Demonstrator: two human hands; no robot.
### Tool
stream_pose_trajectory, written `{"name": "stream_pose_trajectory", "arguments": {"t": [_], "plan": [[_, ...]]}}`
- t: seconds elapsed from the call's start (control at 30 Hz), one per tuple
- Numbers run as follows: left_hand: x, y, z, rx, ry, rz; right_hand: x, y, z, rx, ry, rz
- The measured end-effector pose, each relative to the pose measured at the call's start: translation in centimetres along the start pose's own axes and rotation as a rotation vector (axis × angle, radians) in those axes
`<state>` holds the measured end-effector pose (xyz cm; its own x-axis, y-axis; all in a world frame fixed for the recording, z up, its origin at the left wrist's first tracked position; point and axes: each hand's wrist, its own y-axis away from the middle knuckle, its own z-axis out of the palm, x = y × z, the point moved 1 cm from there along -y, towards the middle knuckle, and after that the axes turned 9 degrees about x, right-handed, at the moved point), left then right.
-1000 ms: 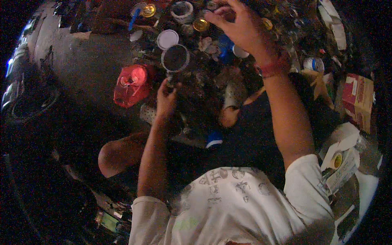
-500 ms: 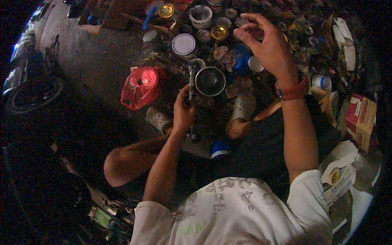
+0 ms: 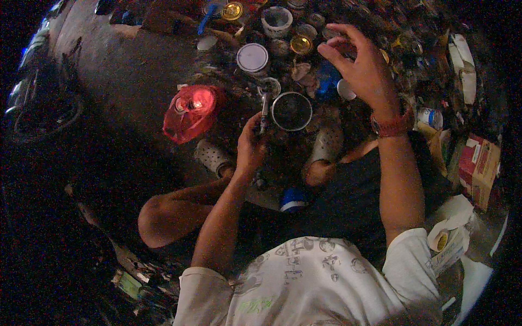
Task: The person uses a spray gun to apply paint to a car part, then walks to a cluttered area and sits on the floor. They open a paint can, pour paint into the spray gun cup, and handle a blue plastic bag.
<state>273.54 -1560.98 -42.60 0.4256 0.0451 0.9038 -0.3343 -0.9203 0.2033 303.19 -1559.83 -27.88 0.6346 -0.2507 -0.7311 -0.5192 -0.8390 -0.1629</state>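
My left hand [image 3: 252, 144] is closed round the grip of a silver metal tool that looks like a spray gun [image 3: 265, 113]. Against its right side is an open round metal cup [image 3: 292, 111], dark inside; whether the two are joined I cannot tell. My right hand [image 3: 365, 68], with a red watch on the wrist, is raised over the clutter at the right. Its thumb and fingers are curved and apart, and nothing shows between them. Below it are a white round lid [image 3: 346, 89] and a blue crumpled thing [image 3: 328, 81].
A white-lidded can [image 3: 253, 58], a white tub [image 3: 276, 22] and a gold-coloured lid [image 3: 300, 44] stand ahead among several cans. A red plastic bag [image 3: 190, 111] lies left. A blue-and-white can [image 3: 293, 200] sits between my legs. At the right is a cardboard box [image 3: 478, 171].
The view has turned slightly, so most things ahead sit a little farther right. My left hand keeps its hold on the spray gun. My right hand stays raised with its fingers apart.
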Motion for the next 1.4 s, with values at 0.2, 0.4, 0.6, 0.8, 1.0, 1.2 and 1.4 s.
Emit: {"name": "stream_pose_trajectory", "arguments": {"t": [0.2,0.4,0.6,0.8,1.0,1.2,1.4], "plan": [[-0.9,-0.2,0.8,-0.063,0.061,-0.079,1.1,0.0,0.7,-0.015,-0.039,0.036],[-1.7,-0.4,0.3,-0.106,-0.014,-0.017,2.1,0.3,1.4,-0.027,-0.005,0.053],[-0.9,-0.9,0.3,-0.160,-0.010,-0.111,2.8,0.9,1.6,-0.021,0.053,0.105],[-1.0,-0.8,0.5,-0.078,-0.032,0.011,3.0,0.8,1.8,-0.044,0.009,0.135],[-1.2,-1.2,0.2,-0.069,-0.080,0.039,2.4,0.9,2.0,-0.035,0.024,0.095],[-1.6,-1.2,-0.3,-0.088,-0.022,0.000,2.5,1.0,2.2,-0.035,-0.015,0.113],[-2.3,-0.1,0.3,-0.079,0.103,-0.058,3.0,1.6,2.4,-0.090,0.049,0.160]]}}
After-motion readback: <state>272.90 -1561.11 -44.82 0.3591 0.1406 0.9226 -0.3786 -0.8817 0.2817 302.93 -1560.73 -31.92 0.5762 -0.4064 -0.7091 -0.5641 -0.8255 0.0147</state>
